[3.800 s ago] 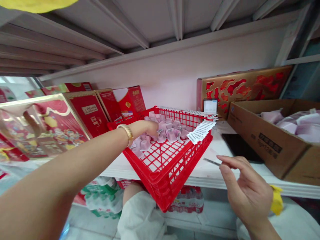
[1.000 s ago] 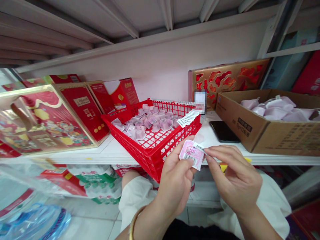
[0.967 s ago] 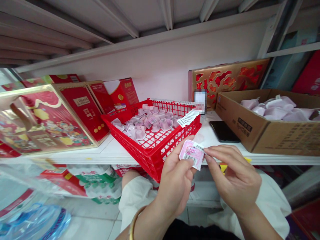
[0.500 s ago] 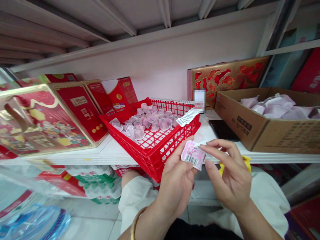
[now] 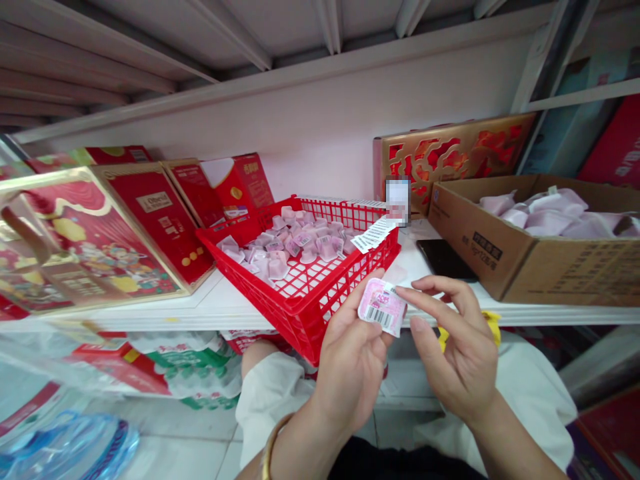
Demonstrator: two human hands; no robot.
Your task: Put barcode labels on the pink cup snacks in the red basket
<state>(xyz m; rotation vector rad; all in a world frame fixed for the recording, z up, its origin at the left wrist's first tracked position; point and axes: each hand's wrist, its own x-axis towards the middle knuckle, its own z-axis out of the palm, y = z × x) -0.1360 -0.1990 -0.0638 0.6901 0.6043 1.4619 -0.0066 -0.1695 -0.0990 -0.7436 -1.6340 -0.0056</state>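
My left hand (image 5: 345, 373) is closed around a small pink jelly cup (image 5: 381, 308), its printed lid with a barcode facing up. A small white sticker (image 5: 389, 287) lies at the lid's upper edge. The index fingertip of my right hand (image 5: 460, 353) touches the lid near this sticker; the thumb stands apart and the other fingers are loosely spread. Just beyond my hands is a red plastic basket (image 5: 300, 308) holding many similar cups (image 5: 300, 240). Strips of barcode stickers (image 5: 373, 235) hang over the basket's right rim.
The basket stands on a white shelf (image 5: 220, 303). To the right are a black phone-like slab (image 5: 445, 260) and a cardboard box (image 5: 480, 247) of pale pink packs (image 5: 555, 213). Red and gold gift boxes (image 5: 150, 220) stand left. Metal shelf beams (image 5: 300, 73) run overhead.
The sticker's free end, raised near my right fingers before, now appears flat on the lid. My right index finger has come down onto the lid edge. Both hands have shifted slightly left.
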